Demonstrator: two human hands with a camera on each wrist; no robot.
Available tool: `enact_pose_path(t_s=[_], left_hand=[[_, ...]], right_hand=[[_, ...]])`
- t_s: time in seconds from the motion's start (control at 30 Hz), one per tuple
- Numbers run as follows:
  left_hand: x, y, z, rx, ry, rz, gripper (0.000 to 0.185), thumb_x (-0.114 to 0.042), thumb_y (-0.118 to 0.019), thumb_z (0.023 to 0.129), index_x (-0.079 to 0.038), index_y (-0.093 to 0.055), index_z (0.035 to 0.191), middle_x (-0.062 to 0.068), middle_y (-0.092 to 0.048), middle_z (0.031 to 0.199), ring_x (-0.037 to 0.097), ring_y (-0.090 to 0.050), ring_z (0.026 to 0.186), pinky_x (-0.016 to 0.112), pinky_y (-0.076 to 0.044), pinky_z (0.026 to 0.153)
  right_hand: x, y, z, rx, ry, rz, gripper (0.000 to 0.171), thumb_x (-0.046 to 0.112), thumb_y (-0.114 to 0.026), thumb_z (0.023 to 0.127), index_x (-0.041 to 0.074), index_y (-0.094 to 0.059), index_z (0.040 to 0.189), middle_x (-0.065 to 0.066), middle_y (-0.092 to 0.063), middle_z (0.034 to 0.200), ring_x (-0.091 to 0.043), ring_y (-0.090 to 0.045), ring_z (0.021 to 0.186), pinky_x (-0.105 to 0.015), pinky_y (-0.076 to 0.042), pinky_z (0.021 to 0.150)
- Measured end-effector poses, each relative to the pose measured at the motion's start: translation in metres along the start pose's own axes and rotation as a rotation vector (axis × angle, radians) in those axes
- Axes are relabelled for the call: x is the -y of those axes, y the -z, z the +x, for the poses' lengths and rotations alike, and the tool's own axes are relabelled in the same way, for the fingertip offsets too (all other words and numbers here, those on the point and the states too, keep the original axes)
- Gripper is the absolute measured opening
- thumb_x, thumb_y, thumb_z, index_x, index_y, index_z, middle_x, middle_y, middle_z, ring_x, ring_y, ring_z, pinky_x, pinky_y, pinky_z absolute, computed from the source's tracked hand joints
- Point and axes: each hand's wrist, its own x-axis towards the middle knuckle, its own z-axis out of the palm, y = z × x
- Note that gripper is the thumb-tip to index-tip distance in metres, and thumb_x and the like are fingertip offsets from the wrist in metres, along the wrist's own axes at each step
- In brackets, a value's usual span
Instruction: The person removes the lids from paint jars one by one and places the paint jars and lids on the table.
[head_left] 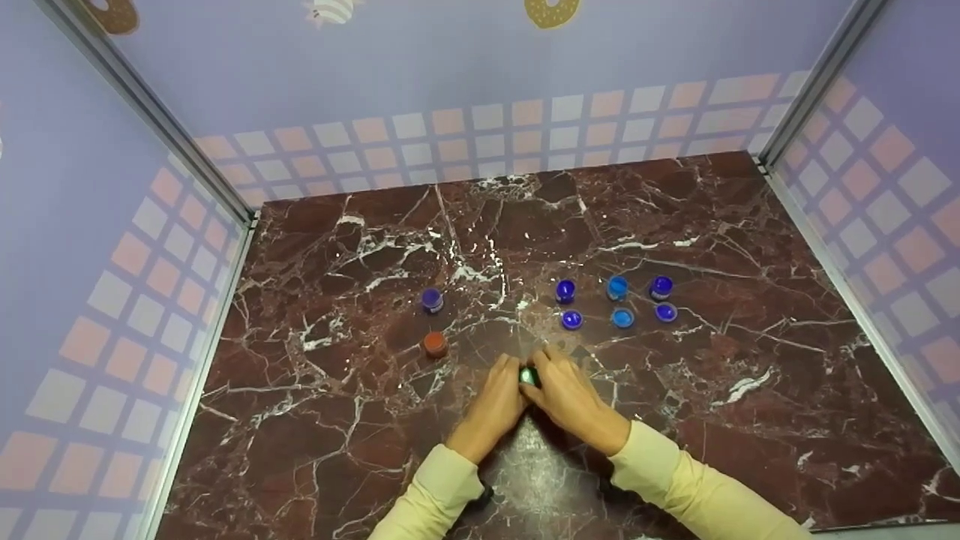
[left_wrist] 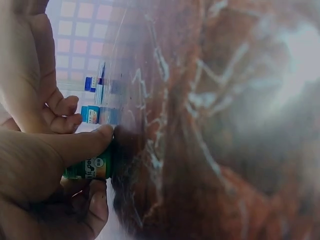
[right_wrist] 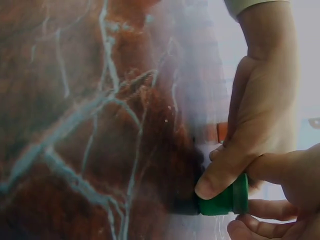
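A small green paint pot (head_left: 529, 376) stands on the marble table (head_left: 750, 225), near its front middle. My left hand (head_left: 516, 377) grips it from the left and my right hand (head_left: 543, 373) grips it from the right, fingertips meeting over it. In the left wrist view my left thumb (left_wrist: 85, 145) presses on the labelled green pot (left_wrist: 87, 169), with the right hand's fingers (left_wrist: 60, 112) curled above. In the right wrist view the pot's ribbed green cap (right_wrist: 225, 200) sits between the left thumb (right_wrist: 215, 180) and my right fingers (right_wrist: 280, 170).
Left of the hands stand a purple pot (head_left: 431, 300) and an orange pot (head_left: 435, 344). To the right, three blue and purple pots (head_left: 617, 287) stand in a row with their lids (head_left: 622, 318) lying in front. Tiled walls close the table on three sides.
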Motion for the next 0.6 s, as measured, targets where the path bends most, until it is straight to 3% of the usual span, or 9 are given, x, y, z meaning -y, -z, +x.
enact_pose_path(t_s=[0.3,0.47,0.6], left_hand=[[0.003,0.003,0.000,0.012,0.005,-0.058,0.026,0.005,-0.078,0.077,0.002,-0.062,0.098,0.012,-0.059,0.094,0.033,-0.065,0.088,0.044,-0.055,0.080],[0.007,0.006,0.004,0.063,0.027,-0.077,0.027,0.003,-0.081,0.076,0.001,-0.064,0.097,0.012,-0.062,0.095,0.034,-0.065,0.093,0.045,-0.054,0.083],[0.011,0.006,0.009,0.064,-0.010,-0.092,0.028,0.002,-0.083,0.074,0.000,-0.065,0.096,0.010,-0.063,0.092,0.031,-0.065,0.089,0.042,-0.054,0.082]], right_hand=[[-0.004,-0.002,-0.001,-0.015,0.074,-0.009,0.027,0.012,-0.083,0.085,0.000,-0.062,0.097,-0.012,-0.060,0.093,-0.033,-0.066,0.077,-0.046,-0.058,0.065],[-0.009,0.000,0.001,0.019,0.124,0.028,0.024,0.014,-0.080,0.088,0.000,-0.064,0.099,-0.009,-0.059,0.093,-0.028,-0.065,0.077,-0.040,-0.058,0.066],[-0.013,0.003,0.004,0.054,0.163,0.047,0.023,0.014,-0.078,0.091,0.000,-0.067,0.104,-0.007,-0.058,0.094,-0.026,-0.065,0.080,-0.039,-0.058,0.070]])
